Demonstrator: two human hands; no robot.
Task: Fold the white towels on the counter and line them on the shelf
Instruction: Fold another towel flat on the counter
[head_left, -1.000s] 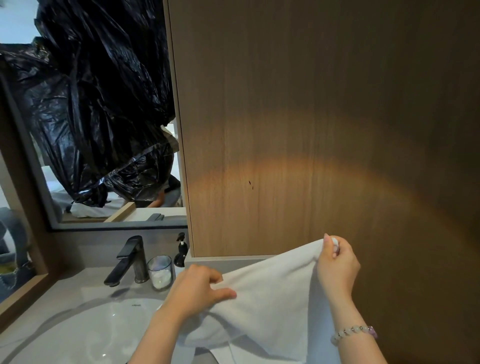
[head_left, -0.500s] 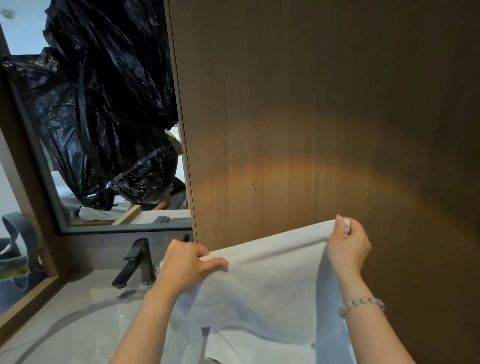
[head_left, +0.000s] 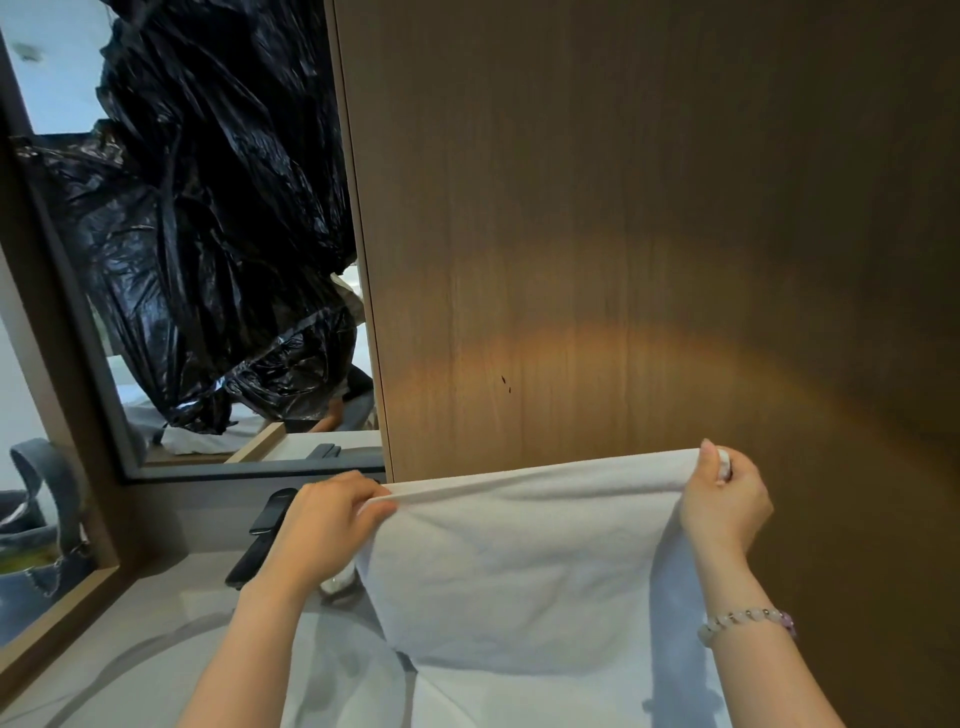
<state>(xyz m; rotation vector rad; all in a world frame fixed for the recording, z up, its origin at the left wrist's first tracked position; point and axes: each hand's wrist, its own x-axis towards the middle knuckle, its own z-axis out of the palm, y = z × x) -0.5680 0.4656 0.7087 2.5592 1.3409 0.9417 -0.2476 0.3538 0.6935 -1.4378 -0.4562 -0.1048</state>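
**Two hands, one soft towel: keep hold of the top corners**

Largest in your view is the tall brown wood-grain cabinet panel (head_left: 623, 260), and the white terry towel (head_left: 519, 561) hangs spread in front of its lower part. The towel's top edge is pulled into a nearly straight line. Its body drops in loose folds towards the pale grey worktop (head_left: 145, 618), and its bottom end runs out of view.

Expect the towel to be light, limp and a little grippy. It has no stiffness of its own, so any edge you let go will probably slump and spoil the line. Nothing here is fragile or slippery.

Your left hand (head_left: 322, 525) has its fingers curled over the top edge at the left corner, pinching the cloth. Your right hand (head_left: 722, 504) nips the right corner between thumb and fingers, raised slightly higher. Neither hand carries anything else.

The corners are the right places to hold. Keep the edge taut between them and you can likely bring corner to corner for a clean fold. A grip in the middle would only bunch the cloth.

Mind the matt black tap (head_left: 262, 540) just behind your left hand.
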